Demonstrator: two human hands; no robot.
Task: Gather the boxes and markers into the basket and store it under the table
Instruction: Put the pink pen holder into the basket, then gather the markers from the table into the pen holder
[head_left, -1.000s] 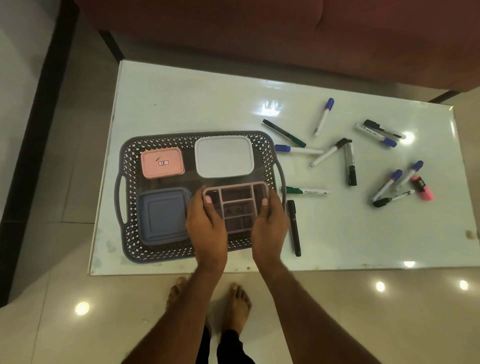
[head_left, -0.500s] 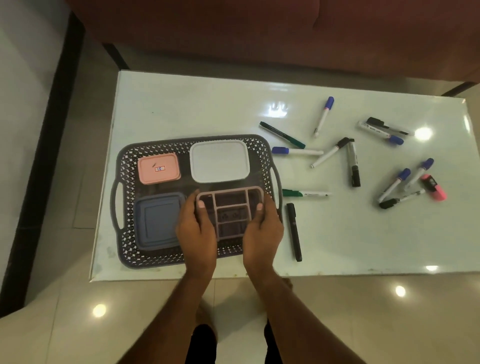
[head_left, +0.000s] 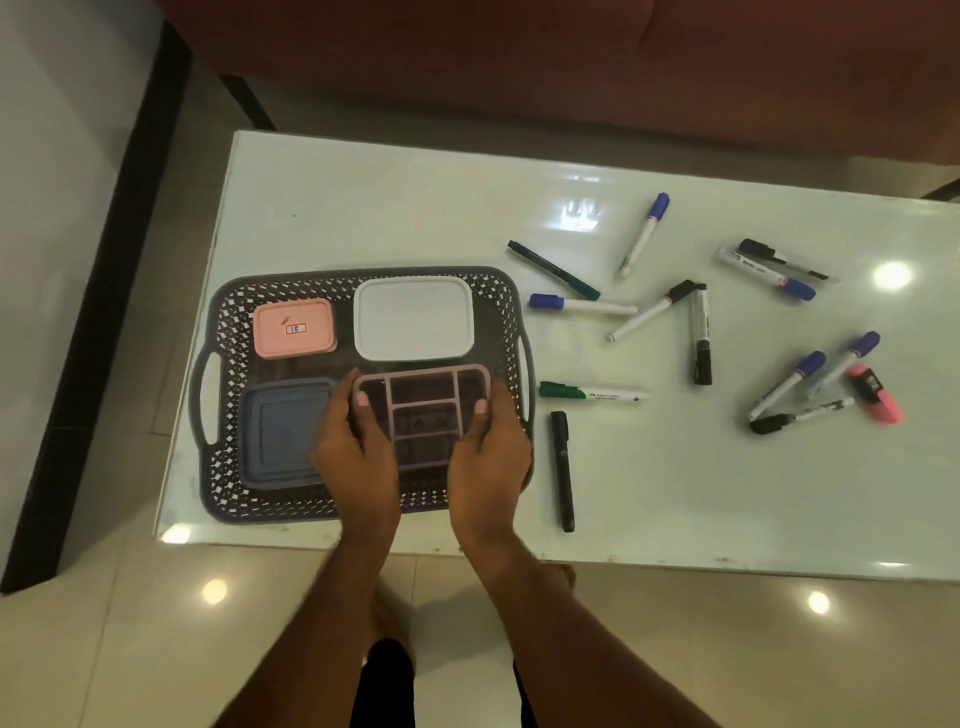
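Basket of dark grey perforated plastic (head_left: 363, 283), rectangular with a loop handle at each short end, sits flat on the near left part of the glossy white tabletop (head_left: 395, 208). At its near right corner both hands hold a mauve plastic divided box (head_left: 423, 415) with several open compartments: the left hand (head_left: 358, 457) grips its left edge and the right hand (head_left: 488, 457) its right edge, thumbs hooked over the far corners. Just left of it, in the near left corner, lies a blue square lidded box (head_left: 278, 431). Farther in, a pink lidded box with a small label (head_left: 293, 328) fills the far left corner and a white rounded lidded box (head_left: 414, 318) the far right, which makes four boxes inside.

Outside it, thirteen markers lie scattered on the tabletop to the right. Nearest is a black marker (head_left: 562, 470), just beside the right-hand handle, then a green-capped white marker (head_left: 592, 393). Beyond are five blue-capped ones, four with black caps, one dark green pen and a pink highlighter (head_left: 878, 401) toward the right edge.
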